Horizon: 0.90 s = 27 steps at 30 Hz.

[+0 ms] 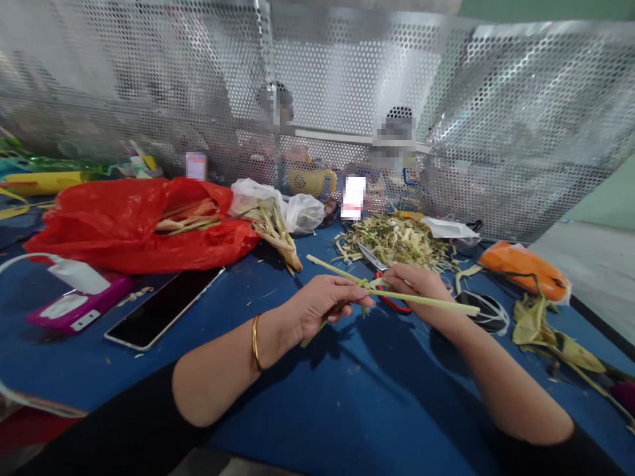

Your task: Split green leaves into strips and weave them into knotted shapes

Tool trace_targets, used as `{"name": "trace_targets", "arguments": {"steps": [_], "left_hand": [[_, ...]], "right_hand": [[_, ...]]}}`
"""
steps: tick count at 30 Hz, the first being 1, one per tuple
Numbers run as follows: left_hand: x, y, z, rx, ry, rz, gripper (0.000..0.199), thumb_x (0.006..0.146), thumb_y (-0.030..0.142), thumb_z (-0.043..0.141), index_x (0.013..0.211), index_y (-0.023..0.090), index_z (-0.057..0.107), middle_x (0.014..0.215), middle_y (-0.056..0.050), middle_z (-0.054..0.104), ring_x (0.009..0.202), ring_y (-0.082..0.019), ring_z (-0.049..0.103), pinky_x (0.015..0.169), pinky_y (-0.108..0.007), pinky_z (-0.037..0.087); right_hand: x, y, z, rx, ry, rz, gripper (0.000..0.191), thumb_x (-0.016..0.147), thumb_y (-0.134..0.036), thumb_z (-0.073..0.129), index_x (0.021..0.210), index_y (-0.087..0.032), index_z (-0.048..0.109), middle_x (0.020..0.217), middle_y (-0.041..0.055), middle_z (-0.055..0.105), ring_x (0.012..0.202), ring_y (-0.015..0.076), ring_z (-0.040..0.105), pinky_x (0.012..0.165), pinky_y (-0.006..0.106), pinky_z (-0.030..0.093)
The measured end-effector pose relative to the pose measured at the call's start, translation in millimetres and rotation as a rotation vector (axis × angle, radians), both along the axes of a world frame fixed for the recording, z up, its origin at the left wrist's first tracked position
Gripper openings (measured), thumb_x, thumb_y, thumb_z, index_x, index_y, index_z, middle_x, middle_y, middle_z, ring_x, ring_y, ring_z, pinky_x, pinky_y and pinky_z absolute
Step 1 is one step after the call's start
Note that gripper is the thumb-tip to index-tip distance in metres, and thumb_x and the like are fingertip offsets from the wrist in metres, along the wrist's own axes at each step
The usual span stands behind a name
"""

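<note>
My left hand (325, 301) pinches crossed strips of pale green plant leaf (426, 301) over the blue table. One long flat strip reaches out to the right, past my right wrist, and another piece points down below my left palm. Small ends stick out around the crossing. My right hand (419, 281) has its fingers closed at a short strip end (378, 281) close to the crossing; its fingertips are partly hidden. Scissors (372, 256) with red handles lie just behind and beneath my right hand. Beyond them is a heap of shredded leaf strips (397, 241).
On the left are a red plastic bag (109, 221) holding dried husks (191, 215), a dark phone (166, 307) and a purple charger block (82, 307). An orange packet (526, 268) and dried leaves (533, 324) lie right. A perforated metal screen (337, 73) stands behind; people are beyond it.
</note>
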State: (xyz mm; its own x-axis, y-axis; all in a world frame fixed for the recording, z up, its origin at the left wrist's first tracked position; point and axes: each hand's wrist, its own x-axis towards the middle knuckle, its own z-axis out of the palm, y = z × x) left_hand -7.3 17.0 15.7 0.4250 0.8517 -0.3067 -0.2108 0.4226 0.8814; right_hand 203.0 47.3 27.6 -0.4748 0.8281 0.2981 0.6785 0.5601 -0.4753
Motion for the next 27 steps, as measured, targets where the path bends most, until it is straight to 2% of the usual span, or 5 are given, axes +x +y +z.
{"name": "trace_targets", "arguments": {"steps": [5,9,12,18,27], "left_hand": [[-0.1,1.6,-0.8,-0.035,0.004,0.027,0.010,0.073,0.020,0.070,0.076,0.011,0.070,0.079,-0.007,0.071,0.044,-0.003,0.048,0.035,-0.015,0.025],[1.9,2.0,-3.1,-0.102,-0.006,0.073,0.008,0.071,0.017,0.069,0.076,0.011,0.068,0.076,-0.006,0.071,0.050,-0.007,0.057,0.038,-0.015,0.033],[4.7,0.7,-5.5,-0.123,-0.041,0.106,0.007,0.069,0.017,0.070,0.070,0.011,0.066,0.065,-0.003,0.066,0.052,-0.009,0.058,0.044,-0.017,0.041],[8.6,-1.1,-8.6,-0.176,-0.183,0.137,0.008,0.064,0.012,0.073,0.066,0.009,0.066,0.063,-0.004,0.064,0.057,-0.010,0.059,0.057,-0.020,0.046],[9.3,0.9,-9.7,-0.115,-0.143,0.088,0.008,0.064,0.011,0.073,0.071,0.008,0.070,0.067,-0.006,0.067,0.061,-0.011,0.060,0.060,-0.020,0.044]], "right_hand": [[-4.2,-9.0,9.4,0.238,0.245,-0.003,0.016,0.088,-0.025,0.055,0.100,-0.021,0.065,0.099,0.0071,0.065,0.094,0.0199,0.061,0.082,0.032,0.046],[-12.3,-23.8,18.9,0.165,0.376,0.113,0.014,0.091,-0.027,0.054,0.089,-0.021,0.066,0.081,0.0031,0.067,0.075,0.0157,0.062,0.068,0.027,0.047],[-24.2,-35.1,16.3,0.104,0.132,0.341,0.015,0.092,-0.028,0.054,0.089,-0.020,0.066,0.079,0.0021,0.070,0.070,0.0137,0.063,0.064,0.026,0.045],[-48.4,-47.3,-8.1,0.613,-0.590,0.353,0.021,0.092,-0.011,0.043,0.107,-0.011,0.059,0.080,0.0065,0.064,0.064,0.0175,0.055,0.064,0.035,0.033],[-47.6,-44.8,-16.9,0.705,-0.595,0.327,0.021,0.094,-0.012,0.036,0.088,-0.015,0.056,0.075,0.0039,0.058,0.062,0.0174,0.047,0.065,0.033,0.030]]}}
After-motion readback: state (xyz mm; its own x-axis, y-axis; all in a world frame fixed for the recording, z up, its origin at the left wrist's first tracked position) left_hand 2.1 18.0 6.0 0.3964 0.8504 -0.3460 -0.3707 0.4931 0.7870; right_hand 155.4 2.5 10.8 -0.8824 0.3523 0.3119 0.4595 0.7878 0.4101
